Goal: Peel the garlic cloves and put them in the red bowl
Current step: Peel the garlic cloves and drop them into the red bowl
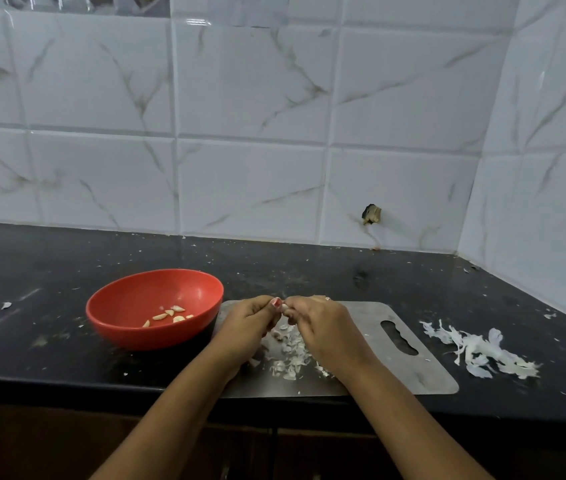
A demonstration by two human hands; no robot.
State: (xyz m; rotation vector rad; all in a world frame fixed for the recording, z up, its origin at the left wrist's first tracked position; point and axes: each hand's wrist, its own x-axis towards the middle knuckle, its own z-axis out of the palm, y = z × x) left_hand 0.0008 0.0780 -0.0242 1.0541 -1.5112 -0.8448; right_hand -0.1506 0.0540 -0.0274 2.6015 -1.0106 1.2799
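A red bowl [125, 306] stands on the black counter, left of a steel cutting board [413, 362], with several peeled garlic cloves [168, 315] lying inside it. Above the board's far left part my left hand [245, 327] and my right hand [319, 323] meet fingertip to fingertip. Between them they pinch a small garlic clove [284, 307], mostly hidden by the fingers. Small garlic pieces and bits of skin [288, 355] lie on the board under my hands.
A heap of white garlic skins [479, 351] lies on the counter right of the board. A tiled wall runs along the back and the right side. The counter's front edge is just below the board. Small skin scraps dot the counter.
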